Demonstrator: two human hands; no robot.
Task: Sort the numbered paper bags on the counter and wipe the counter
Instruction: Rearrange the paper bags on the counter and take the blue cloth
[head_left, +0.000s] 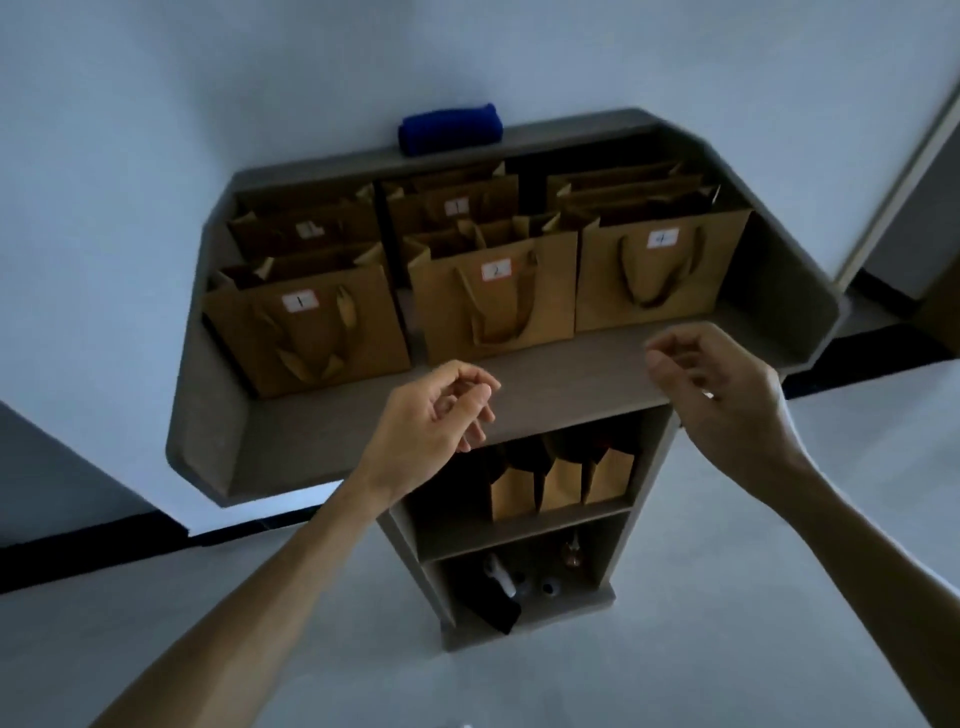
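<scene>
Brown paper bags with white number labels stand in three rows on the grey counter. At the front are a bag marked 1 on the left, a bag marked 2 in the middle and a bag marked 4 on the right. More bags stand behind them, one labelled 1. A folded blue cloth lies on the raised back ledge. My left hand and my right hand hover over the counter's front edge, fingers loosely curled, holding nothing.
Under the counter, open shelves hold a few small brown bags and, lower down, dark and white items. Raised side walls edge the counter. A pale wall stands behind and a grey floor lies below.
</scene>
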